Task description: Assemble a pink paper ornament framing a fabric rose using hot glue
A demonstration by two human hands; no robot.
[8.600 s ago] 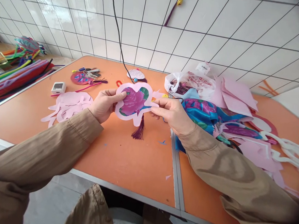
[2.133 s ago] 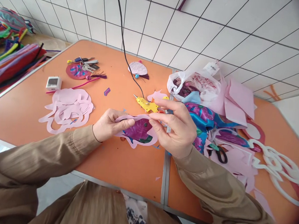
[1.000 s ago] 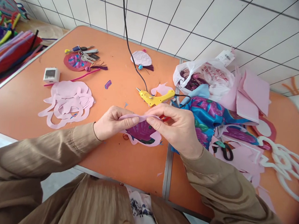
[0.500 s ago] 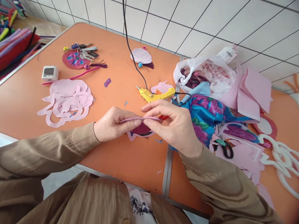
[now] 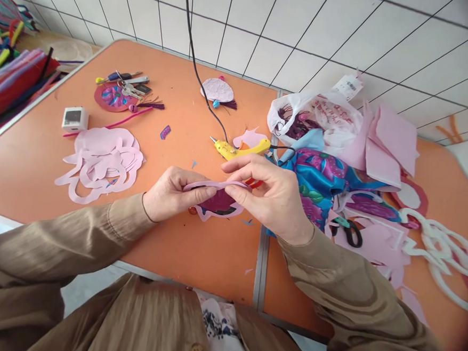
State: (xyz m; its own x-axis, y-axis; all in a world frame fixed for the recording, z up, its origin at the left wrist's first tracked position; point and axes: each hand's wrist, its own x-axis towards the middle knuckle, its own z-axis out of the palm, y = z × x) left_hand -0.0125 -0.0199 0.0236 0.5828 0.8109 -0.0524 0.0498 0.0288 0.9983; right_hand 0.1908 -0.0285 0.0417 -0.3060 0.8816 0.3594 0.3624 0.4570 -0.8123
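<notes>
Orange table (image 5: 204,253); left hand (image 5: 172,192), right hand (image 5: 272,199): grip pinching pink-edged purple piece (image 5: 220,202), face partly hidden.

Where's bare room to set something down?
Mostly bare: the orange table between the held pink-edged piece, left sleeve and metal seam; also left of the pink cutouts. Crowded: beyond the right sleeve, with blue fabric and white bag.

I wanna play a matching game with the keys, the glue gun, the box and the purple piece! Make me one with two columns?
1. keys
2. glue gun
3. box
4. purple piece

A. yellow
B. held by left hand and right hand
C. partly on a red charm
D. white with a dark patch

Pairs: 1-C, 2-A, 3-D, 4-B
</notes>
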